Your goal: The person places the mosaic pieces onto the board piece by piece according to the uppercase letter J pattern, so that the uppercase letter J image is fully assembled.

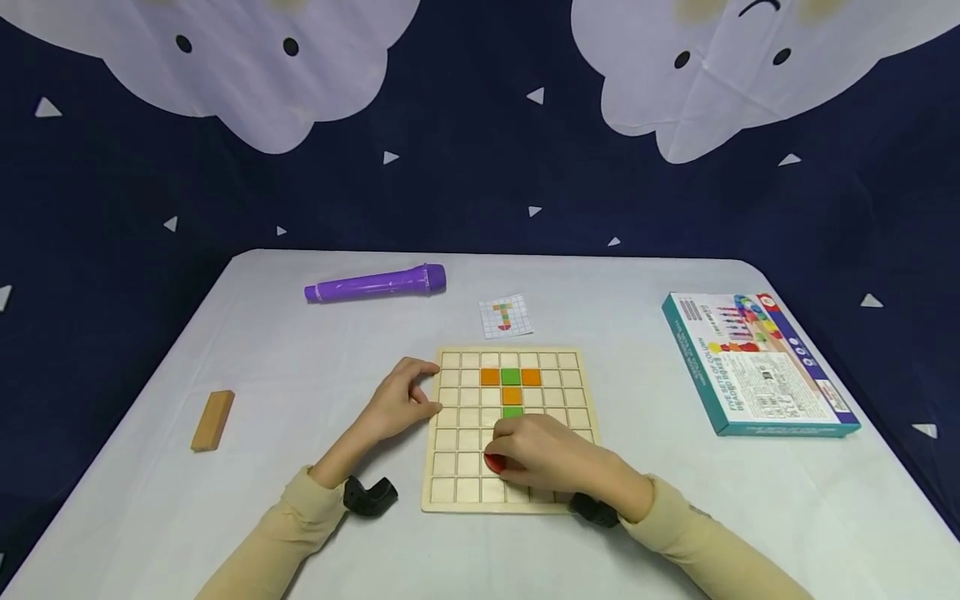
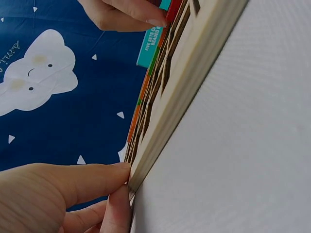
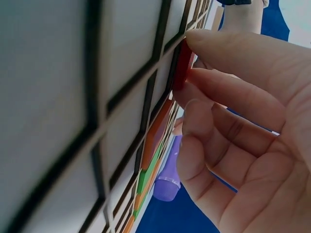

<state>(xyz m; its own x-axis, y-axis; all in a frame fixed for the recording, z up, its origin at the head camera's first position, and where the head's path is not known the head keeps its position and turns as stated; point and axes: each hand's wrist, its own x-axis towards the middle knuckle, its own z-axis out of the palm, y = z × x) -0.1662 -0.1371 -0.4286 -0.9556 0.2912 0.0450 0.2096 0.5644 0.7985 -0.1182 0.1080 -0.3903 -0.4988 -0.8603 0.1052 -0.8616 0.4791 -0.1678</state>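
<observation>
A wooden grid board lies on the table, with orange and green square tiles set in a T shape. Thumb and index finger of my left hand rest spread apart against the board's left edge. Over the lower middle of the board, my right hand pinches a red tile with a rounded edge. The right wrist view shows this red tile tilted up at a grid cell, between thumb and fingertips. An orange tile beside it is hidden by the hand in the head view.
Behind the board lies a pattern card with a coloured J-like figure. A purple toy microphone is at the back left, a wooden block at the left. The game box lies at the right. Each wrist wears a black device.
</observation>
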